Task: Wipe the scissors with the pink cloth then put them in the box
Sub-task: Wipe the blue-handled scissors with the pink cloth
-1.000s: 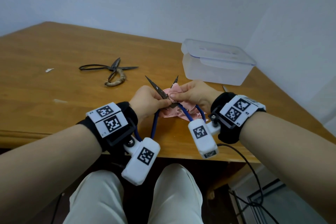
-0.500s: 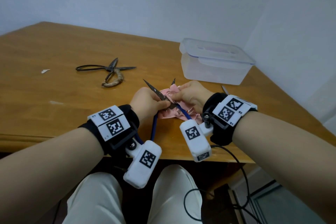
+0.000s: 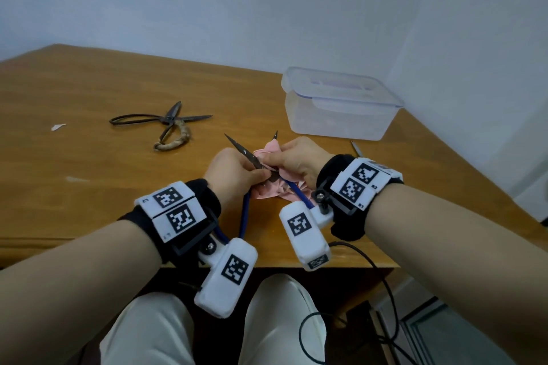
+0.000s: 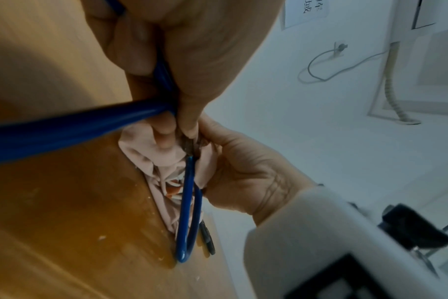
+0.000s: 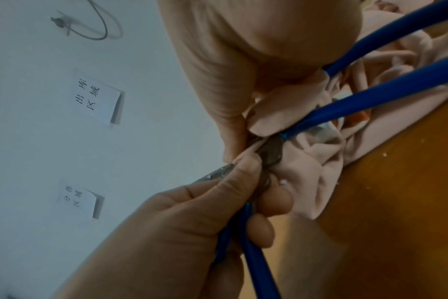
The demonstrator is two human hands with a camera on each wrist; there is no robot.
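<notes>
Blue-handled scissors [image 3: 241,151] with dark blades spread apart are held above the table's front edge. My left hand [image 3: 234,175] grips them at the pivot, fingers curled round one blue handle loop [image 4: 72,125]. My right hand [image 3: 299,158] pinches the pink cloth [image 3: 271,149] against the blades near the pivot [image 5: 270,150]. Much of the cloth hangs bunched under the hands [image 4: 166,178]. The other blue loop [image 4: 188,212] hangs down in front of the cloth. The clear plastic box [image 3: 341,104] stands at the back right with its lid on.
A second pair of old dark scissors [image 3: 169,123], one handle wrapped in cord, lies on the wooden table [image 3: 89,172] to the left. A small white scrap [image 3: 57,126] lies further left. A thin pale object [image 3: 357,149] lies beside the box. My knees are below the table edge.
Both hands with the scissors and cloth have shifted slightly left; the right hand's fingers have moved the cloth along the blades near the pivot. The box and old scissors have stayed put.
</notes>
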